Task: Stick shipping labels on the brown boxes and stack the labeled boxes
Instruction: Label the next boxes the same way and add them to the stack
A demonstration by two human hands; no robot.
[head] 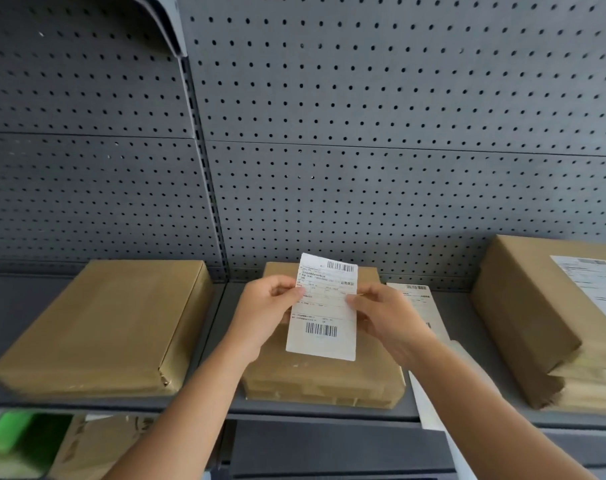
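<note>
I hold a white shipping label [324,313] with barcodes upright above the middle brown box [324,379]. My left hand [265,308] pinches its left edge and my right hand [386,315] pinches its right edge. The middle box lies flat on the grey shelf [443,393] and its top is partly hidden by the label and my hands. A larger unlabeled brown box [107,323] lies to the left. At the right stands a stack of brown boxes [544,320] whose top box carries a stuck label [596,282].
A strip of further labels [422,306] lies on the shelf between the middle box and the right stack and hangs over the front edge. A grey pegboard wall [363,133] backs the shelf. Below at left are a green object [14,431] and a brown package [97,445].
</note>
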